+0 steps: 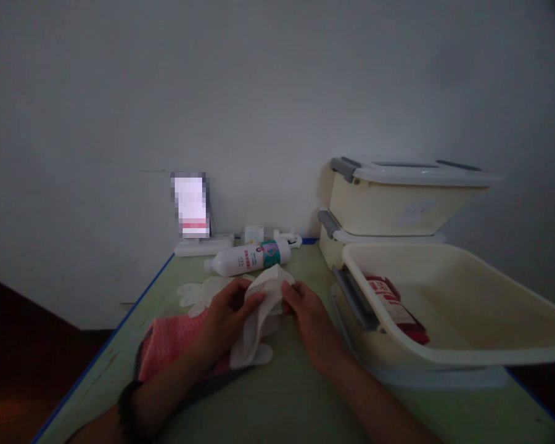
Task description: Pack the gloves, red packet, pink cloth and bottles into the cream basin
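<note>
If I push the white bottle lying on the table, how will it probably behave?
The white bottle would probably roll, since it lies on its side and its body looks rounded. Its smooth-looking surface may be a little slippery. It likely keeps its shape, as its outline looks undented. How full it is, I cannot tell.

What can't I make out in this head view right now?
All in the head view:
Left hand: some fingertips hidden behind the held white glove.
Phone: screen pixelated, unreadable.
Top lidded box: contents hidden by its lid and walls.
White bottle: small print too small and blurred.
Open box: far right end cut off by the picture's edge.
</note>
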Demonstrator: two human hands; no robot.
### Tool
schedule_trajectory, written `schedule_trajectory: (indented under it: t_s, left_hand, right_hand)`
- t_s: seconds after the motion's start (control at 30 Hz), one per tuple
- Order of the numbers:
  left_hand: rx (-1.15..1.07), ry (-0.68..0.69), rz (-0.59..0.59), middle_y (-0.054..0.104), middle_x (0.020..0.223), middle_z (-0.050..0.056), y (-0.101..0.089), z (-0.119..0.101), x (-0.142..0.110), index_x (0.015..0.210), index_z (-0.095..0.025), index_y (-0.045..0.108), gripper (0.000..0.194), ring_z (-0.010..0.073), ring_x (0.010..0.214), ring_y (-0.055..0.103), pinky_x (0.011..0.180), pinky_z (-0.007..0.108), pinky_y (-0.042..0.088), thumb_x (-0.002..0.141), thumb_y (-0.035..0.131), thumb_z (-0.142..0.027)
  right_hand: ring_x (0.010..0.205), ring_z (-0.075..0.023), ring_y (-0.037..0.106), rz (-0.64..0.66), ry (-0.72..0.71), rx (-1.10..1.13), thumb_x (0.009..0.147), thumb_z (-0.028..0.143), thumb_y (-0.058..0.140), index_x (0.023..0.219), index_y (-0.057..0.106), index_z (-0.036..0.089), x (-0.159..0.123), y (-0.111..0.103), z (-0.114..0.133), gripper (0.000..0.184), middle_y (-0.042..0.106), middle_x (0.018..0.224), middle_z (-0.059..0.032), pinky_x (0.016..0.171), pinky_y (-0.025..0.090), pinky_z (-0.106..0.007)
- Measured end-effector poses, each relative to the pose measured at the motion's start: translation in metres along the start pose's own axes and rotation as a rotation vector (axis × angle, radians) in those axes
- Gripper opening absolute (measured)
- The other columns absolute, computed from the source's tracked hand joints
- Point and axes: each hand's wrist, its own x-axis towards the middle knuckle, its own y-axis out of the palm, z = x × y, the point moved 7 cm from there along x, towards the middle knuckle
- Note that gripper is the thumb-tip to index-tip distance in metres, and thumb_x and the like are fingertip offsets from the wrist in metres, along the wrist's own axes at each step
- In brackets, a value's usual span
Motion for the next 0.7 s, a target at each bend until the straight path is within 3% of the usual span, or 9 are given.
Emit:
schedule_trajectory:
  t_s: [0.2,0.33,0.47,0.7]
  left_hand:
    - [0.046,0.004,-0.021,0.057,0.062,-0.002,-0.001,-0.003,0.000,0.070,-0.018,0.059,0.025,0.0127,0.055,0.053,0.048,0.021,0.042,0.076,0.056,-0.041]
    - [0.002,0.007,0.035,0.061,0.068,-0.001,0.004,-0.003,-0.002,0.079,-0.018,0.062,0.021,0.0134,0.059,0.056,0.051,0.021,0.044,0.076,0.059,-0.039]
    - [-0.050,-0.016,0.035,0.066,0.077,0.001,0.005,-0.002,-0.002,0.087,-0.017,0.061,0.024,0.0162,0.069,0.061,0.059,0.024,0.048,0.074,0.062,-0.037]
    - [-0.068,-0.082,-0.044,0.061,0.065,-0.002,0.002,0.002,-0.001,0.094,-0.017,0.055,0.030,0.0143,0.054,0.057,0.045,0.022,0.042,0.079,0.055,-0.043]
  right_hand:
    - [0.057,-0.0117,0.038,0.015,0.016,-0.090,0.069,0.042,0.061,0.064,0.056,0.019,-0.003,0.001,0.003,0.024,0.045,0.058,0.0045,0.055,0.030,-0.025]
    - [0.056,-0.0117,0.038,0.004,0.022,-0.101,0.071,0.041,0.060,0.063,0.055,0.019,-0.001,-0.001,0.000,0.024,0.044,0.057,0.0043,0.055,0.030,-0.026]
    - [0.063,-0.0135,0.045,-0.002,-0.002,-0.079,0.067,0.039,0.064,0.071,0.056,0.018,0.000,0.000,-0.001,0.022,0.052,0.066,0.0021,0.061,0.035,-0.027]
    - [0.070,-0.0153,0.050,-0.136,-0.095,0.016,0.077,0.043,0.056,0.083,0.050,0.022,-0.003,-0.011,0.005,0.023,0.053,0.074,0.0016,0.065,0.038,-0.028]
